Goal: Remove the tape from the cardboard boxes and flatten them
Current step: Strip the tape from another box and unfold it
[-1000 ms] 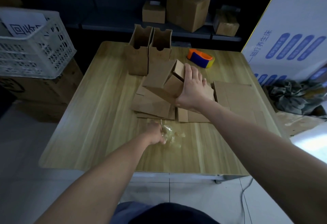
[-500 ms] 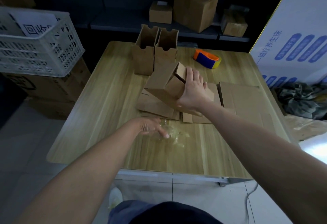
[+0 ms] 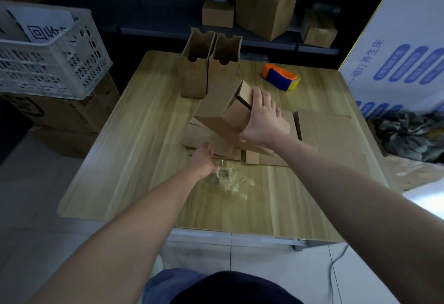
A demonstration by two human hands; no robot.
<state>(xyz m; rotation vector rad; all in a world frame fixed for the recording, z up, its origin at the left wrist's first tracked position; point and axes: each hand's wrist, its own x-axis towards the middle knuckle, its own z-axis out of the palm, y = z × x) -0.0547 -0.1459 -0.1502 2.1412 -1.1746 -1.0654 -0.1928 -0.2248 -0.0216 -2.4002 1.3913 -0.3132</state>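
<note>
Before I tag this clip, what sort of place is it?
Likely a stockroom or packing area: dark shelving holding cardboard boxes behind the wooden table, a white plastic crate stacked on cartons at left, and a tape dispenser near flattened boxes.

Two open cardboard boxes [image 3: 193, 75] [image 3: 223, 73] stand on one wooden table [image 3: 144, 159], with one tilted box [image 3: 216, 109] above flattened cardboard [image 3: 324, 130] too overlapped to count. Also pictured: one tape dispenser [image 3: 281, 76], one clump of clear tape [image 3: 230, 178], three closed boxes [image 3: 265, 8] shelved behind, one white plastic crate [image 3: 48, 63].

orange-and-blue tape dispenser [image 3: 281, 76] on the wooden table [image 3: 134, 150], white crate [image 3: 48, 63] beside the table.
</note>
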